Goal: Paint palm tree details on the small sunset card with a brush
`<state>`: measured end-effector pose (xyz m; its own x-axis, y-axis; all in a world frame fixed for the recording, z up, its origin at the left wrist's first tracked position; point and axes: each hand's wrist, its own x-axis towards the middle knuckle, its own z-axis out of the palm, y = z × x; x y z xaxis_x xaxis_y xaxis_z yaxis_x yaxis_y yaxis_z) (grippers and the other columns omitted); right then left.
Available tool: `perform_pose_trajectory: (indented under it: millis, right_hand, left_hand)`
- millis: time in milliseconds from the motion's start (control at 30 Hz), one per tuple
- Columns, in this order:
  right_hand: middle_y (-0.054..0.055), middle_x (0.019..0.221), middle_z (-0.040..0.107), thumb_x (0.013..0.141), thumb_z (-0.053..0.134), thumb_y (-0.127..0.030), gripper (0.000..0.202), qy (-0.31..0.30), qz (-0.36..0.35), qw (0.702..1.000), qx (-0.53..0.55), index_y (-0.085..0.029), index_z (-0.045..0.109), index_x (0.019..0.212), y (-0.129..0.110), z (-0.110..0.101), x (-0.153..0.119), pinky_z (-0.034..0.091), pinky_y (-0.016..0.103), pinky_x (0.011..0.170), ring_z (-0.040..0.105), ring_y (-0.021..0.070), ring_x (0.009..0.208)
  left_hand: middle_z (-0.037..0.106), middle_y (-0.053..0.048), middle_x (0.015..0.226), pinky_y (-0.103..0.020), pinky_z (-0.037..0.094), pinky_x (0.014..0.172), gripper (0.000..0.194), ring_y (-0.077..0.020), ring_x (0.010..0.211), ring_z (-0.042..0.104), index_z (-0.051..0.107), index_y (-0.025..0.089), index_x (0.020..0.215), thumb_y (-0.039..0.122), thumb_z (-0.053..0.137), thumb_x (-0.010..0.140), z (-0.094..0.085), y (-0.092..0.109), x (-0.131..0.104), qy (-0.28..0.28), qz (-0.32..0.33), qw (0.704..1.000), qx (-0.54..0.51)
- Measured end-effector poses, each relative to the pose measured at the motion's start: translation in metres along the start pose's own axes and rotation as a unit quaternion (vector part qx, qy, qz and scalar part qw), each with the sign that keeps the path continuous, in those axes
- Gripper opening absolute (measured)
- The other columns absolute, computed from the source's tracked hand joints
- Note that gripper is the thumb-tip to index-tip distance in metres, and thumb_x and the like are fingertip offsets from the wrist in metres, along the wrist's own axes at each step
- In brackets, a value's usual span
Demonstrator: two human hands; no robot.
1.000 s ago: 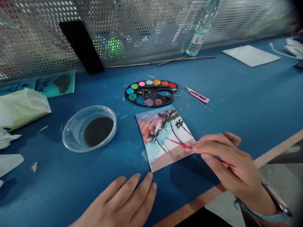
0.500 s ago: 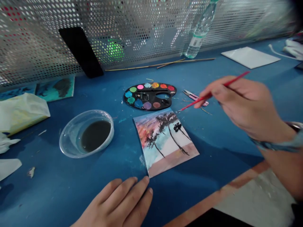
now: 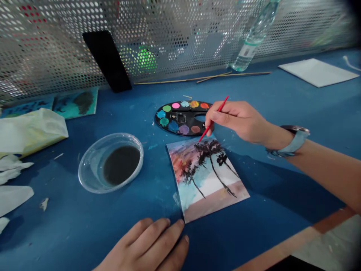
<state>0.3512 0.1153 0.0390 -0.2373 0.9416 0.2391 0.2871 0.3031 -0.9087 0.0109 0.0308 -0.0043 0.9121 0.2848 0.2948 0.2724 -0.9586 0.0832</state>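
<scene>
My right hand (image 3: 234,120) pinches a thin red paintbrush (image 3: 214,119), its tip at the upper part of a small painting (image 3: 208,180). Black palm trees stand on it against a pink, blue and white sky over a brown ground. My left hand (image 3: 152,244) lies flat, holding nothing, its fingertips at the painting's lower left corner. Behind the painting lies a black oval palette (image 3: 186,117) with round paint wells, its right end hidden by my right hand. A clear plastic bowl (image 3: 84,169) of dark water is left of the painting.
At the left are crumpled tissue (image 3: 14,167), a stained packet (image 3: 36,130) and teal paintings (image 3: 76,103). A black phone-like slab (image 3: 108,60) leans on the perforated metal screen (image 3: 180,37). Along it are thin sticks (image 3: 169,81), a bottle (image 3: 248,49) and a white panel (image 3: 318,72).
My right hand has moved left with the brush, from beside the painting onto its top area, now covering the palette's right end and the scissors. The view has shifted slightly. My left hand stays flat.
</scene>
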Motion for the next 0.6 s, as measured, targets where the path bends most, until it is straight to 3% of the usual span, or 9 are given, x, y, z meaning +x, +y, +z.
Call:
perform_pose_trajectory:
  millis: [100,200,300,400,500,600]
  right_hand:
    - [0.001,0.082,0.07,0.101,0.055,-0.035,0.024,-0.007,-0.035,0.999,0.014,-0.02,0.068,0.087,-0.019,0.016,0.015,0.056,0.026,0.073,0.069,0.012,0.076]
    - [0.0,0.089,0.072,0.102,0.051,-0.028,0.019,-0.101,-0.122,0.987,0.018,-0.019,0.066,0.094,-0.041,0.052,0.045,0.052,0.028,0.078,0.069,0.013,0.086]
    - [-0.002,0.087,0.071,0.1,0.052,-0.024,0.016,-0.191,-0.205,0.95,-0.138,-0.02,0.065,0.09,-0.053,0.097,0.078,0.042,0.036,0.093,0.064,0.0156,0.092]
    - [-0.001,0.075,0.069,0.1,0.048,-0.023,0.027,-0.29,-0.195,0.902,-0.254,-0.018,0.059,0.076,-0.054,0.131,0.1,0.028,0.042,0.094,0.06,0.0171,0.084]
    - [0.002,0.081,0.071,0.102,0.041,-0.021,0.028,-0.281,-0.202,0.891,-0.294,-0.017,0.059,0.08,-0.052,0.146,0.108,0.021,0.041,0.089,0.058,0.0185,0.087]
    - [0.001,0.077,0.071,0.101,0.041,-0.02,0.029,-0.269,-0.173,0.895,-0.31,-0.017,0.06,0.078,-0.054,0.147,0.109,0.019,0.04,0.087,0.058,0.0173,0.086]
  left_hand:
    - [0.07,0.01,0.123,-0.032,0.04,0.091,0.037,-0.0135,0.108,0.056,0.071,0.033,0.116,0.033,0.035,0.109,-0.003,0.0,0.003,0.001,0.019,1.0,0.002]
    - [0.07,0.009,0.121,-0.032,0.04,0.089,0.035,-0.0147,0.107,0.056,0.072,0.031,0.115,0.031,0.037,0.108,-0.007,0.0,0.007,-0.01,0.021,1.0,0.002]
    - [0.07,0.007,0.122,-0.031,0.042,0.087,0.031,-0.0153,0.105,0.056,0.072,0.029,0.115,0.028,0.042,0.106,-0.01,0.001,0.01,-0.023,0.021,0.999,0.009]
    - [0.07,0.006,0.122,-0.031,0.044,0.085,0.029,-0.0162,0.103,0.058,0.071,0.027,0.116,0.027,0.044,0.105,-0.011,0.001,0.01,-0.019,0.032,0.999,0.017]
    - [0.069,0.004,0.123,-0.031,0.046,0.084,0.03,-0.017,0.102,0.059,0.071,0.024,0.116,0.029,0.043,0.105,-0.009,0.0,0.01,-0.008,0.04,0.999,0.009]
    - [0.069,0.003,0.122,-0.031,0.048,0.084,0.028,-0.0171,0.102,0.06,0.07,0.023,0.115,0.032,0.046,0.105,-0.005,0.001,0.008,0.0,0.04,0.999,0.008]
